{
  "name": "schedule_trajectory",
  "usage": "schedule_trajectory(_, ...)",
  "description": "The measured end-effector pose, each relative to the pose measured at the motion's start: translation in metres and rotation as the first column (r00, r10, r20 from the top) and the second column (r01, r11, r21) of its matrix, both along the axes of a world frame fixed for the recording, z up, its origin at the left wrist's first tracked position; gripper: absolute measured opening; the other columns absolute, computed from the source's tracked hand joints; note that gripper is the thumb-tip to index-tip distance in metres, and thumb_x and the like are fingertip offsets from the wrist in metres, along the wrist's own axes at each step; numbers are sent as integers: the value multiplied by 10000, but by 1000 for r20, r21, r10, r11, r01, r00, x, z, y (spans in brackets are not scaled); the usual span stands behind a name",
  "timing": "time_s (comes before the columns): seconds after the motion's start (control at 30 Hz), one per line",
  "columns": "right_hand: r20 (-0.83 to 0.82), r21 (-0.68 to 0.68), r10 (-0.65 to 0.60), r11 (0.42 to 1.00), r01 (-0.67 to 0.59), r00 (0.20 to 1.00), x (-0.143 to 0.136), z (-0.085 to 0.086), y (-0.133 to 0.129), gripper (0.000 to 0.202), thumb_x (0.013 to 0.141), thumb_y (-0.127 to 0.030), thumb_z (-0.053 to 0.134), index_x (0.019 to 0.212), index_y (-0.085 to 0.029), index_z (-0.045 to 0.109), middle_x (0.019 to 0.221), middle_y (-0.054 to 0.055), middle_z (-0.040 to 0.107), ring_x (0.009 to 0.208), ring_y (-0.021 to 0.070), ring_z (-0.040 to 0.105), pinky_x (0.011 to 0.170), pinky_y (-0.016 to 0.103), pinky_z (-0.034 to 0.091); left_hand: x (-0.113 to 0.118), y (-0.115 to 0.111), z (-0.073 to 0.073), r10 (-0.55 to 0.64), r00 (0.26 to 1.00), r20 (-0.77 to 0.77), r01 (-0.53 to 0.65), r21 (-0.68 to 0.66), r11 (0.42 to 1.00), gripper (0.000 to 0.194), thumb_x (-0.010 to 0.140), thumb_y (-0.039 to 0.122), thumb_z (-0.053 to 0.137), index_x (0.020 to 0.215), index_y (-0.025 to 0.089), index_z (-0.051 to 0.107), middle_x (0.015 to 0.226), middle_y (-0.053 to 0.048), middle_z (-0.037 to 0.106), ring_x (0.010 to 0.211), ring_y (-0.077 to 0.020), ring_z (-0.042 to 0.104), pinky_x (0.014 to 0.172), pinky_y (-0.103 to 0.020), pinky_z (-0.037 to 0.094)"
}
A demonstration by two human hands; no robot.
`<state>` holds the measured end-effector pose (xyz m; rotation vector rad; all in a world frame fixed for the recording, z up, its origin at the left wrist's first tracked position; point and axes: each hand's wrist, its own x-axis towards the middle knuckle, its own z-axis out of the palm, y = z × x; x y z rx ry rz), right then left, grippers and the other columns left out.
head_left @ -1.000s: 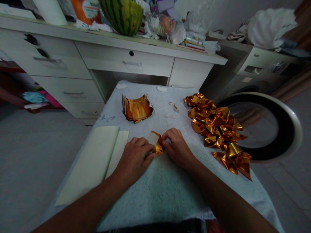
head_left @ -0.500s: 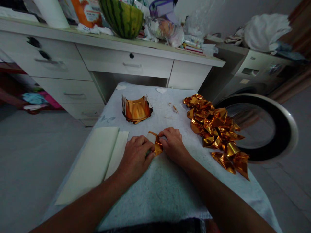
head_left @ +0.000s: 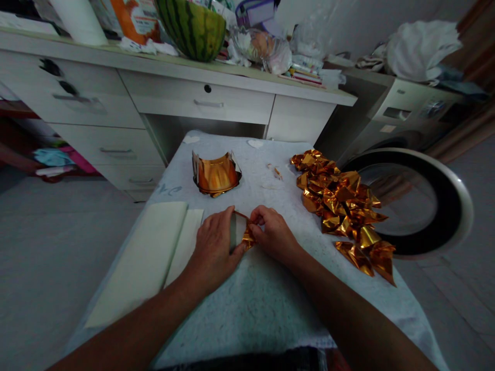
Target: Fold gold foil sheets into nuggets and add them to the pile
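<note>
A small piece of gold foil paper (head_left: 248, 237), its pale backing partly showing, lies between my hands on the cloth-covered table (head_left: 247, 309). My left hand (head_left: 214, 245) grips it from the left, thumb at the near edge and fingers at the far edge. On the right side, my right hand (head_left: 273, 229) pinches the foil between thumb and curled fingers. Beyond them stands a stack of curved gold foil sheets (head_left: 217, 174). A heap of folded gold foil pieces (head_left: 340, 198) covers the table's right side. Pale paper sheets (head_left: 143, 257) lie beside my left forearm.
Small foil scraps (head_left: 277, 173) lie past my right hand. Behind the table is a white drawer desk (head_left: 209, 100) bearing a cut watermelon (head_left: 193, 31) and clutter. A washing machine's open round door (head_left: 452, 201) stands close to the table's right edge.
My left hand has straightened its fingers and spread them along the foil paper, with the thumb lower. My right hand keeps pinching nearly the same spot, its fingers slightly more curled.
</note>
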<state>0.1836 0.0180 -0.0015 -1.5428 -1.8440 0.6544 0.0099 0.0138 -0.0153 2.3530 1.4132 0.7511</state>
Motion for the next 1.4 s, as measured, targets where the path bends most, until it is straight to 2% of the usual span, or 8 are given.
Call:
schedule_trajectory(0.2,-495,-102,-30,994,-24,869,3,1,0,205,809,-165,535,1005,-227,550,789,-42,548,666,106,521,620,233,422,0,1,10,28,988,150,-4,-157,988,853,775,251,635,1482,155,166,1044,-113,639,974,-294,608,893,-494,458)
schedule_trajectory(0.33,-679,-173,-98,985,-29,728,4,6,0,155,752,-212,613,884,-213,532,737,-48,546,633,100,520,600,220,431,-2,1,20,142,930,338,-28,-322,946,792,796,241,615,1472,236,201,920,-33,617,804,-221,640,766,-389,503)
schedule_trajectory(0.57,-804,-214,-75,962,-169,590,4,13,-3,368,657,-183,706,944,-247,484,795,-49,646,668,116,600,665,244,480,-3,5,23,273,657,703,4,-366,931,672,764,223,679,1345,326,357,1007,20,508,785,-114,611,696,-259,521)
schedule_trajectory(0.7,-790,-217,-41,952,-216,612,9,20,-6,201,708,-232,705,835,-216,550,782,-23,655,666,111,589,642,230,462,-4,5,27,335,504,796,37,-407,913,402,751,219,725,1082,266,501,991,41,544,781,-80,611,722,-225,517)
schedule_trajectory(0.8,-754,-233,-50,953,-195,655,13,23,-7,157,715,-265,711,798,-196,596,740,-18,645,660,115,581,636,232,459,-5,6,30,345,455,821,90,-428,899,284,749,223,742,927,230,521,903,43,597,777,-100,634,710,-235,525)
schedule_trajectory(0.97,-748,-266,-86,947,-179,659,11,23,-7,243,665,-292,772,801,-205,590,734,-28,628,703,128,605,672,241,470,-5,7,33,335,487,807,60,-413,909,169,760,203,724,750,190,556,854,25,636,792,-113,632,736,-250,522)
schedule_trajectory(1.13,-763,-272,-141,955,-116,631,5,17,-7,263,661,-319,764,778,-205,558,694,-39,603,608,105,560,565,214,433,-4,6,33,351,552,756,30,-439,898,100,807,249,689,818,203,600,778,24,670,724,-134,646,661,-266,521)
schedule_trajectory(1.4,-753,-273,-149,957,-98,640,0,2,-6,260,698,-343,769,812,-192,591,677,-25,648,583,104,581,515,201,435,-1,2,30,283,632,721,78,-423,903,254,833,319,662,1057,200,644,1049,-59,717,886,-206,701,826,-380,559)
